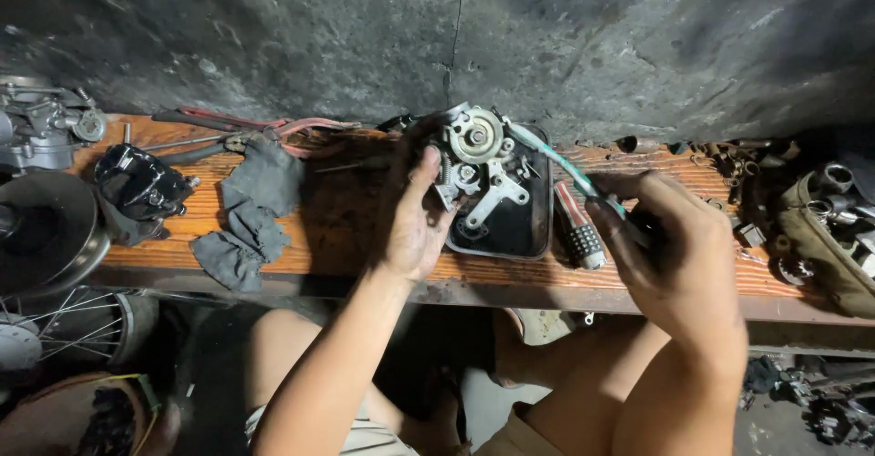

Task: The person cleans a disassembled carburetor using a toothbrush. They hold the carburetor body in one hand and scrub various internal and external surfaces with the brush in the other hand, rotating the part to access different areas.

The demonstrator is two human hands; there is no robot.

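**Gear plate held up, tool at its top edge**

The left hand (415, 224) is closed on the left side of a metal gear plate (478, 164), thumb on its face, holding it upright above the desk (346, 228). The plate carries a round toothed wheel at its top and a forked lever lower down. The right hand (679, 256) grips the handle of a thin tool (561, 169) with a pale green shaft; the shaft slants up and to the left, and its tip meets the plate's upper right edge.

Under and behind the plate lies a black tray (519, 228). Between the two hands, just beside the tray, a screwdriver (579, 228) with a red and grey handle rests on the desk. Left of the left hand lie a dark rag (251, 210), red-handled pliers (273, 128) and a black engine part (137, 187). Right of the right hand, small metal parts (747, 160) are scattered.
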